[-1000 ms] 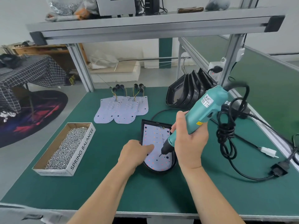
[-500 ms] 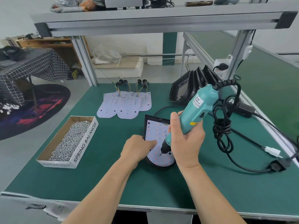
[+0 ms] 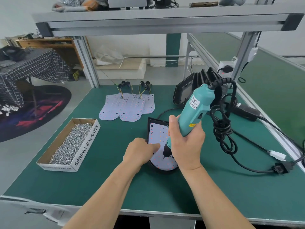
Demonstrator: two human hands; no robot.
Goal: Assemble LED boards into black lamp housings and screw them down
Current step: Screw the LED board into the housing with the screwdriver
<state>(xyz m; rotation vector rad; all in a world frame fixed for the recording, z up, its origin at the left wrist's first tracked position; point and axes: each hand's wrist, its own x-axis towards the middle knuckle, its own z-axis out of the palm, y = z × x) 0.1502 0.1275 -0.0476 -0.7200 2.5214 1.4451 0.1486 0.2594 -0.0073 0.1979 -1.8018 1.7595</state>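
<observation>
Right grip (image 3: 186, 146) wrapped round teal electric screwdriver (image 3: 196, 106), bit tip down on LED board (image 3: 158, 134). Board sits in black housing (image 3: 149, 123), mid green surface (image 3: 115, 171). Left grip (image 3: 140, 152): forefinger straight, pressing board's left side, other fingers tucked. Screw box (image 3: 85, 146) at left; spare boards (image 3: 127, 108) and stacked housings (image 3: 184, 91) behind.

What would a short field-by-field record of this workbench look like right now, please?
right hand: grips the teal screwdriver, bit down on the LED board
left hand: a finger presses the LED board near its left edge
housing: black, flat on the green mat, LED board seated inside
spare boards: overlapping, wired, behind the housing
screws: loose in a cardboard box, left side
spare housings: stacked on edge, back right
</observation>
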